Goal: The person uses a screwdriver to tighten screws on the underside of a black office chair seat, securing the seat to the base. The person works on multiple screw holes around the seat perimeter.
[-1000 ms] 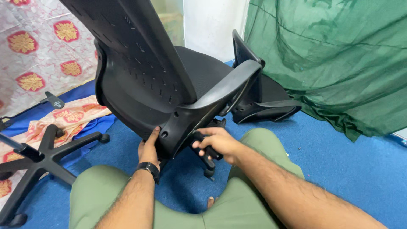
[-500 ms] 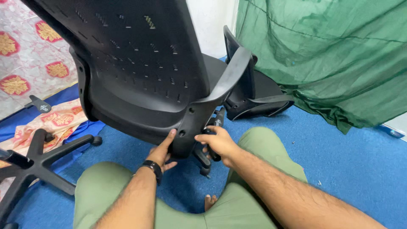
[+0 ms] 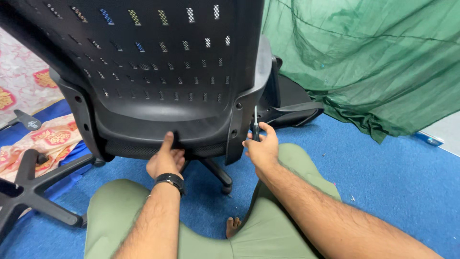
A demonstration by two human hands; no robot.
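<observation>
The black mesh chair back (image 3: 143,72) stands at 12 o'clock. The left hand (image 3: 165,160) presses its lower edge, fingers open; the right hand (image 3: 261,146) is closed around a screwdriver (image 3: 255,125). The blade may slip, because the back leans.

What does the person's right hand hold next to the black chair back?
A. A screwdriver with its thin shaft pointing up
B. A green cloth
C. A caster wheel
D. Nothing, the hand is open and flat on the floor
A. The right hand is closed around a screwdriver, whose thin metal shaft points up beside the side frame of the chair back; the left hand presses on the lower edge.
</observation>
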